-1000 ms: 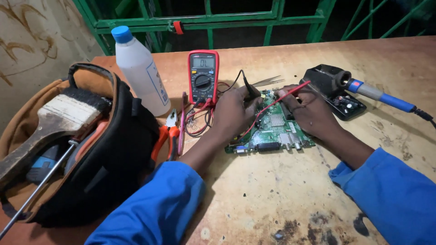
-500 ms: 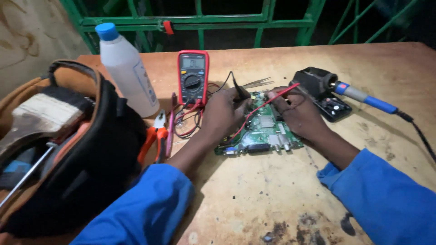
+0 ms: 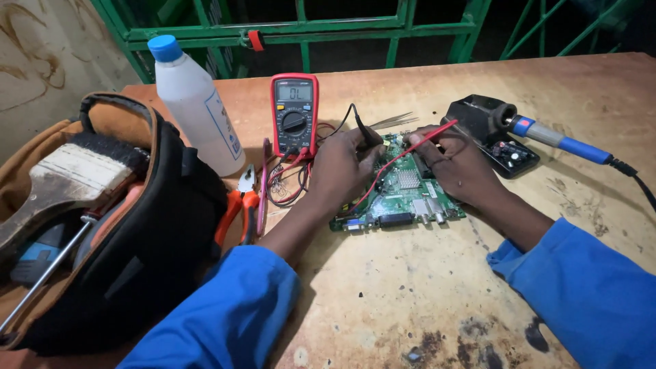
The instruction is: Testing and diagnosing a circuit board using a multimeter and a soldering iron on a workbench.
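The fingers of the left hand (image 3: 338,167) pinch a black probe (image 3: 362,128), tip down on the far edge of the green circuit board (image 3: 400,195); the fingers of the right hand (image 3: 461,167) are closed round a red probe (image 3: 437,130), its point pressed to the board's upper right part. Both hands rest partly on the board, which lies flat on the worktop (image 3: 424,294) just in front of the person.

By the look of it, the step in hand is a probing of points on the board, with the red multimeter (image 3: 294,113) standing just beyond the left hand, its leads (image 3: 290,181) looped between. A next reading would call for small, steady shifts of the tips only, wrists planted, since the contacts are fine and close together.

Room is tight on the left: orange-handled pliers (image 3: 239,205), a white bottle with a blue cap (image 3: 195,109) and an open tool bag (image 3: 116,232) holding a paintbrush (image 3: 65,184) crowd that side. To the right a soldering iron (image 3: 557,137) sits in its black stand (image 3: 488,126), near the right hand; its cable trails off the edge. Tweezers (image 3: 393,121) lie beyond the board. The near worktop is stained but bare.
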